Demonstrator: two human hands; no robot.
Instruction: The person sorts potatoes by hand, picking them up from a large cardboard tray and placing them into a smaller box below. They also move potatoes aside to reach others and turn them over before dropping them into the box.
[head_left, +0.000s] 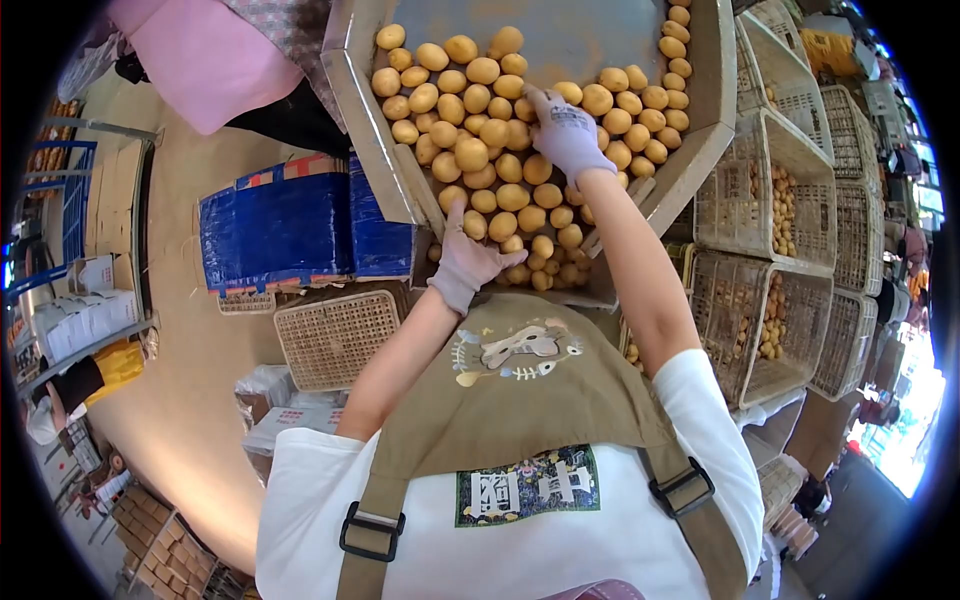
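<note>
A wide tray (640,30) with raised edges holds many round yellow-orange fruits (471,154). My left hand (473,262), in a light glove with bare-looking fingertips, is at the tray's near edge. Its fingers and thumb are spread apart against the nearest fruits, with nothing gripped. Farther in, my right hand (572,135), in a pale lilac glove with dark print on the back, lies palm down over the fruits. Its fingers reach forward and left, touching fruits; some fingertips are hidden. Below the near edge, more fruits (545,268) sit in a lower space.
Stacked plastic crates (765,190), some with fruits inside, stand on the right. On the left are a blue covered box (280,225) and an upturned beige crate (337,340). Another person in a pink garment (205,60) is at the upper left.
</note>
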